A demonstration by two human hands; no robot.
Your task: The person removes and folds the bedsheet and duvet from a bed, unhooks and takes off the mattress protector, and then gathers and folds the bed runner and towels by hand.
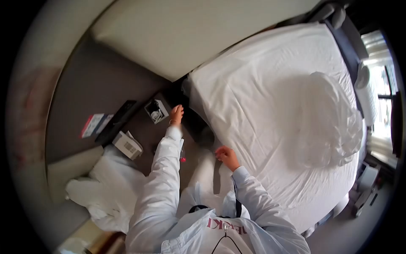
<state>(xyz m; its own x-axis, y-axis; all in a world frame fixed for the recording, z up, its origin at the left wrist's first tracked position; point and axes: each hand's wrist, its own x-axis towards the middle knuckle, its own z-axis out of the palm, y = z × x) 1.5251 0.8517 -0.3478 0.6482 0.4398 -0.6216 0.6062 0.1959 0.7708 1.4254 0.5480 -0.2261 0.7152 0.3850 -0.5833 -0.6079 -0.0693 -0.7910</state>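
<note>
Head view, and your left hand (176, 114) is stretched out, just beside the small box (156, 111) with its pale contents showing! That grip looks curled; whether it holds anything, I can't tell. Here's your right hand (228, 158) at the near edge of the white-sheeted bed (253, 97), fingers loosely bent, grip contents unclear. A bulky translucent plastic bundle (327, 122) sits on the bed.

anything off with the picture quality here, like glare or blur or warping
Head view: fisheye warping with black corners; the window is washed out by glare; a reddish smear at the left edge is blurred; deep shadow hides the floor gap beside the bed.
</note>
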